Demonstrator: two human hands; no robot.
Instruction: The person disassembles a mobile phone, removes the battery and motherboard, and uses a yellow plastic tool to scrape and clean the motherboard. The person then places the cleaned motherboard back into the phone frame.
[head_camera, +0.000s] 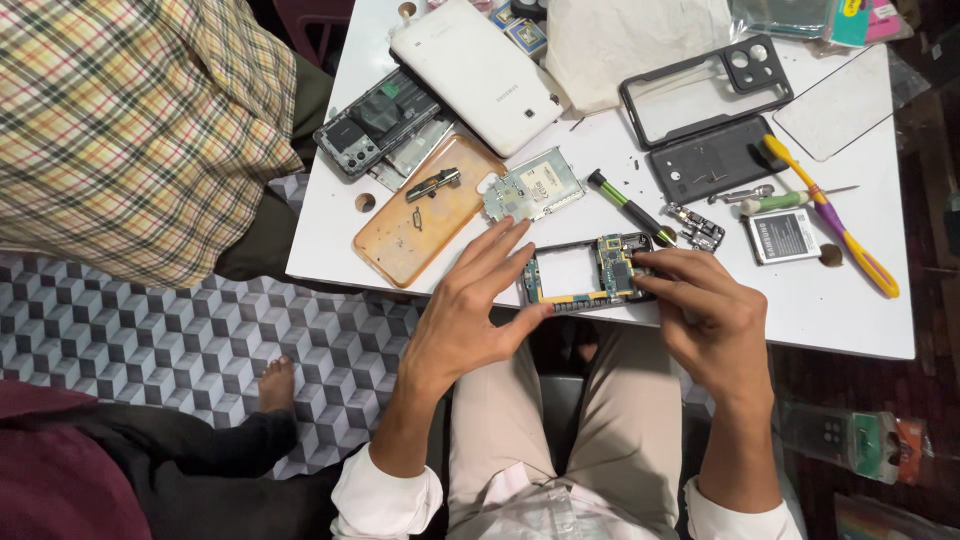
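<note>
Head view: you sat at a small white table, working on an opened phone frame that lay at the near edge, just in front of your lap. A blue-green circuit board sat in the right half of that frame. Your left hand lay flat and slanted, fingers spread wide, fingertips pressing the frame's left end to steady it; it gripped nothing. Your right hand arched over the frame's right end, fingers drawn narrow and curled onto the board's edge, pinching or prying there; whether a small part sat between the fingertips could not be told. Both forearms came up from the near side, white cuffs at the elbows.

The step in hand appeared to be the seating or lifting of the board in its frame. The next move would call for a light, even pull or press at the board's edge while the left hand held the frame flat against the table.

Just beyond the frame lay a green-handled screwdriver, a loose metal-shielded board and a small connector piece. Farther left lay an orange phone case; at the far side, a white phone face down. To the right lay a battery, a dark back cover and a yellow-and-purple pry tool. A person in a checked shirt sat at far left.
</note>
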